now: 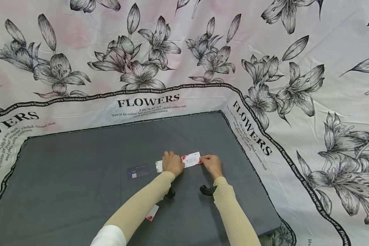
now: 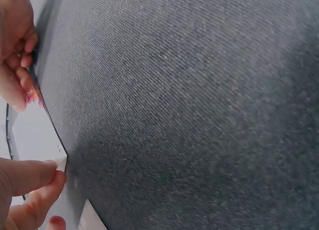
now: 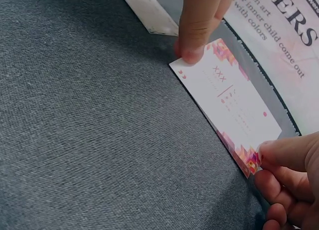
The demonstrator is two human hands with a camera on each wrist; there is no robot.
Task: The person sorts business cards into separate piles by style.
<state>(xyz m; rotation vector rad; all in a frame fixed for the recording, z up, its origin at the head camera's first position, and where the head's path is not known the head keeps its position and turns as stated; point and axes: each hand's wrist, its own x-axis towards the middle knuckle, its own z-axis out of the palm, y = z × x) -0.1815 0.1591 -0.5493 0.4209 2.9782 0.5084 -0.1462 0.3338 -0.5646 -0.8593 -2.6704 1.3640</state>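
Observation:
A white business card (image 1: 191, 159) with a red and orange pattern at its ends lies between my two hands over the grey cloth. My left hand (image 1: 173, 163) pinches its left end, thumb on top, as the left wrist view shows. At the opposite end, my right hand (image 1: 212, 165) holds the patterned corner between thumb and forefinger (image 3: 268, 182). Print on the card (image 3: 227, 100) faces up, too small to read fully. Another white card (image 1: 159, 166) lies left of my left hand, which partly hides it. Beside that is a dark blue card (image 1: 138, 172) with a small white square.
A further white card (image 1: 152, 213) with a red pattern lies nearer me, partly covered by my left forearm. Grey cloth (image 1: 80, 177) covers the table's middle. Its border (image 1: 150, 106) is white with printed lettering, and a flowered cloth (image 1: 203, 51) spreads beyond.

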